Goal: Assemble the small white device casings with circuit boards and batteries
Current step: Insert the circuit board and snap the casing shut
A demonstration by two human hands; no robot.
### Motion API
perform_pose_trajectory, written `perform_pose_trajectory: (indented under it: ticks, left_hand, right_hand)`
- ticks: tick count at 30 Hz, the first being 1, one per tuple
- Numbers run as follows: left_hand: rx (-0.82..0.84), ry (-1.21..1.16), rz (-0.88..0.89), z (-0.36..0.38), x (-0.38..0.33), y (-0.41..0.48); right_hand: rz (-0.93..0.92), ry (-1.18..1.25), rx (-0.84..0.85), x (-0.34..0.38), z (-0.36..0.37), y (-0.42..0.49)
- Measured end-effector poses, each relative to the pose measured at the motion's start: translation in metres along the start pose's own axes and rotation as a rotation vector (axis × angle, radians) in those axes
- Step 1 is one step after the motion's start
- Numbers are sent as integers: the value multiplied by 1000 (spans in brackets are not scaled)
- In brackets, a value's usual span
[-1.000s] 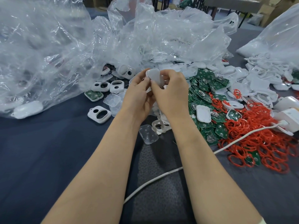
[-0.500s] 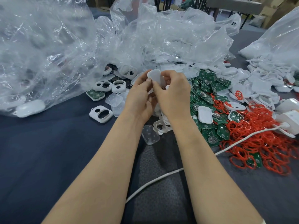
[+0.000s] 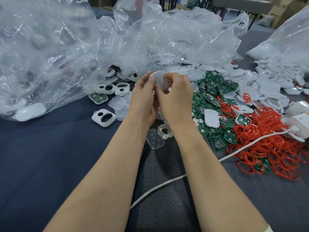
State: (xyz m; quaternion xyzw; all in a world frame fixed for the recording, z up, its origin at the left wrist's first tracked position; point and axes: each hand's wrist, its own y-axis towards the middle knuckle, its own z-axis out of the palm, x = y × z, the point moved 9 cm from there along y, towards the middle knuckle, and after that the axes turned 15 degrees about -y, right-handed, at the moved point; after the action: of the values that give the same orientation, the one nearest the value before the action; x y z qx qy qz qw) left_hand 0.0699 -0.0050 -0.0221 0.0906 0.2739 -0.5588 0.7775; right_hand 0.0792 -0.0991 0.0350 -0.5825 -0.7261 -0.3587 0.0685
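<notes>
Head view: two hands meet above the middle of the tabletop [image 3: 50, 156]. The left hand [image 3: 142, 102] and right hand [image 3: 177, 99] both pinch one small white casing [image 3: 158, 78] between thumbs and fingertips, holding it clear of the surface.

Toward the left of the hands lie three two-holed white frames [image 3: 104, 117], with a fourth below the wrists and a fifth half under plastic farther back. One casing with a green board inside [image 3: 98, 97] sits by the left bag. Several clear dimpled squares [image 3: 155, 138] lie nearby; their exact number cannot be told.

To the right spreads a heap of green circuit boards [image 3: 212, 97], too many to count, some carrying round silver cells. One solid white cover [image 3: 211, 118] rests on them. Beyond, toward the right edge, is a heap of red rings [image 3: 270, 148], also uncountable, and a pile of white shells [image 3: 267, 86] toward the far right corner.

One white cable [image 3: 167, 181] runs from the near edge to a white block [image 3: 299, 121] at the right edge.

Three crumpled clear plastic bags fill the far side: a left bag [image 3: 41, 56], a middle bag [image 3: 175, 39] and a right bag [image 3: 287, 39].

The tabletop is covered in dark blue cloth. Behind it stand cardboard boxes [image 3: 284, 10] and another table [image 3: 242, 4].
</notes>
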Motion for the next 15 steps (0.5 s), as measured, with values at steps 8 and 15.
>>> perform_pose_trajectory:
  ticks: [8, 15]
  left_hand:
    - [19, 28, 82, 2, -7, 0]
    - [27, 9, 91, 2, -8, 1]
  right_hand:
    - [-32, -7, -48, 4, -2, -3]
    - [-54, -13, -85, 6, -6, -4]
